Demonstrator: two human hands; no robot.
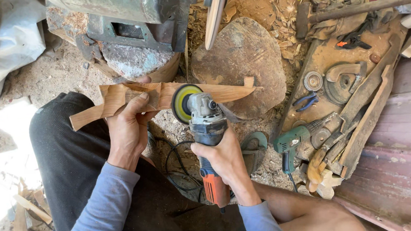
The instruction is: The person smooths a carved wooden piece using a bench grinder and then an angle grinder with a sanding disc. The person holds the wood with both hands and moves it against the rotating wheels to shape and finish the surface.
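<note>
My left hand (128, 127) grips a long, carved piece of reddish wood (226, 93) that runs from lower left to the right, resting over my knee. My right hand (224, 159) holds an angle grinder (205, 122) with a grey head and orange handle. Its yellow-green sanding disc (183, 103) stands on edge against the middle of the wood, just right of my left fingers. The grinder's black cord (175, 169) loops on the ground between my legs.
A large flat stone (248, 60) lies behind the wood. At right, a board holds a green drill (292, 143), blue-handled pliers (307, 101), discs and wood scraps. A heavy metal machine (121, 8) stands at top left. A sandal (256, 148) lies by my right hand.
</note>
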